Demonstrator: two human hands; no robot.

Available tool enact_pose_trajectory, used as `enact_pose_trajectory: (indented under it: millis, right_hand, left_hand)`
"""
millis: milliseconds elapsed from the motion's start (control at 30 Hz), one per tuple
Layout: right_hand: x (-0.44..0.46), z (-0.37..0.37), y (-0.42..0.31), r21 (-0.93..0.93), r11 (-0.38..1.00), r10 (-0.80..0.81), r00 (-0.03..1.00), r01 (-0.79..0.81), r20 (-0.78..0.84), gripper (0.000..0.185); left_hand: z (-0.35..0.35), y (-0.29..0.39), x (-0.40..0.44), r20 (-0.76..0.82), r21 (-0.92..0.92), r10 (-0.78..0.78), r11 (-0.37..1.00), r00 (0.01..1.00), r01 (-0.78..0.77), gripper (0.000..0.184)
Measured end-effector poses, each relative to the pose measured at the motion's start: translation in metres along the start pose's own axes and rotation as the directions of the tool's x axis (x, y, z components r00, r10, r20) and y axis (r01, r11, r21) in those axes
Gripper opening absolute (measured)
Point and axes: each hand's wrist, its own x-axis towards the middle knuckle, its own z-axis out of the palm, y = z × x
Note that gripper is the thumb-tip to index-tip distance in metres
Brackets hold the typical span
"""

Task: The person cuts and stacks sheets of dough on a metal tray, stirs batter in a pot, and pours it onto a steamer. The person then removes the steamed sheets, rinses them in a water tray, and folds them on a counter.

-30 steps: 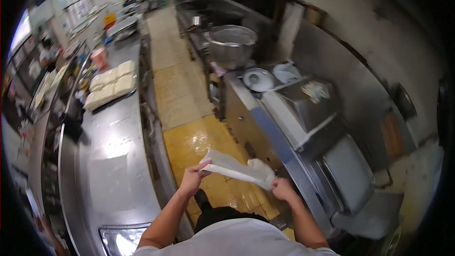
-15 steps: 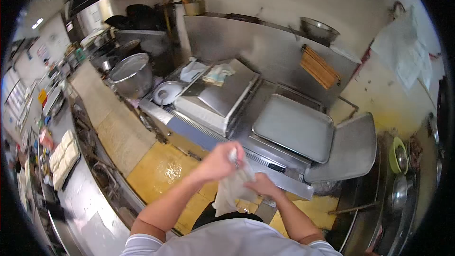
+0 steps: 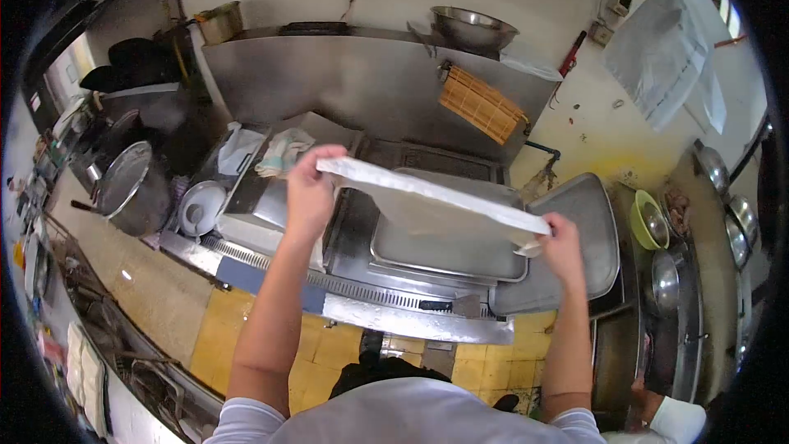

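Observation:
A white cloth (image 3: 427,191) is stretched between my two hands, its folded upper edge pulled nearly straight and sloping down to the right. My left hand (image 3: 311,193) grips one end, higher up. At the other end my right hand (image 3: 563,242) pinches the edge, with a bit of cloth bunched beside it. A thin part of the cloth hangs below the edge over a rectangular metal tray (image 3: 394,253), hiding some of it. To the right a second metal tray (image 3: 588,251) lies at a tilt, partly behind my right hand.
Left of the tray stands a steel box-shaped unit (image 3: 271,197) with a striped towel (image 3: 283,152) on top. A large pot (image 3: 136,185) and a round lid (image 3: 200,208) are farther left. A green bowl (image 3: 639,218) sits at right. Another person's white sleeve (image 3: 678,421) shows at lower right.
The cloth, bunched near my body before, is now spread wide between my hands and raised over the tray. My hands have moved apart, and the view has turned to the right.

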Motion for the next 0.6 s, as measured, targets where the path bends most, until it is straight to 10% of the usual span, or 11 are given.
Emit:
enact_pose_trajectory:
  millis: [200,600]
  right_hand:
    - [0.009,0.11,0.104,-0.466,0.875,0.196,0.976,-0.132,0.092,0.049]
    - [0.015,0.234,0.154,-0.572,0.814,0.138,0.924,0.098,0.356,0.053]
  left_hand:
    - [0.03,-0.185,-0.018,0.334,0.503,-0.314,0.856,0.889,0.114,0.021]
    - [0.071,-0.309,-0.04,0.609,0.792,-0.43,0.387,0.667,-0.473,0.023]
